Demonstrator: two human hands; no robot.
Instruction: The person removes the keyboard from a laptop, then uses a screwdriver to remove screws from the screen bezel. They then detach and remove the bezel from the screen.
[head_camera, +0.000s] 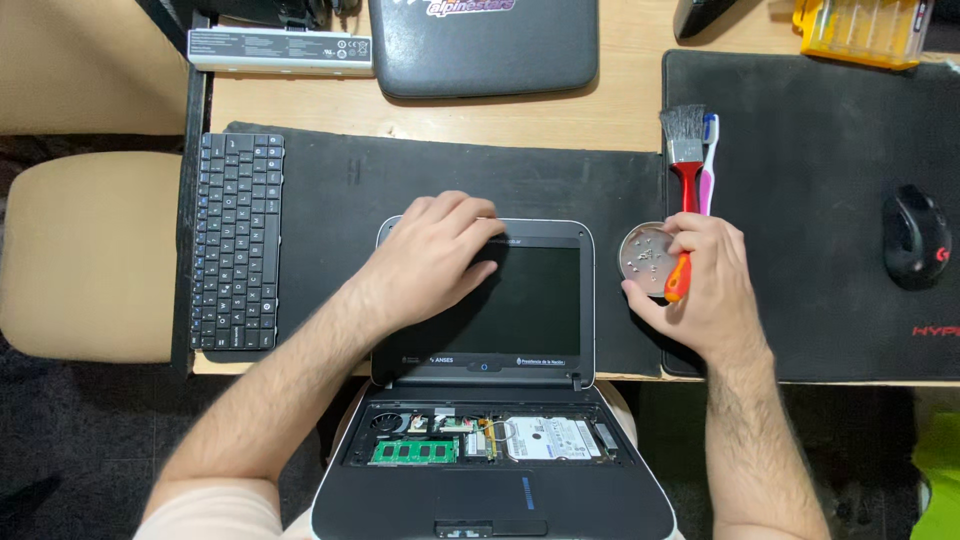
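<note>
A small netbook (520, 310) lies opened flat, its dark screen on the desk and its base over the desk edge. The base (490, 445) has no keyboard, so a green memory stick, a fan and a silver hard drive show. My left hand (430, 260) rests flat on the upper left corner of the screen. My right hand (705, 285) holds an orange-handled screwdriver (678, 277) beside a small round metal tin (645, 255) with several screws in it.
A removed black keyboard (237, 240) lies at the left on a black mat (340, 180). A red-handled brush (685, 150) and a pink toothbrush lie above the tin. A black mouse (915, 238), a battery pack (280, 50), a dark case (485, 45) and a yellow box (865, 30) sit farther out.
</note>
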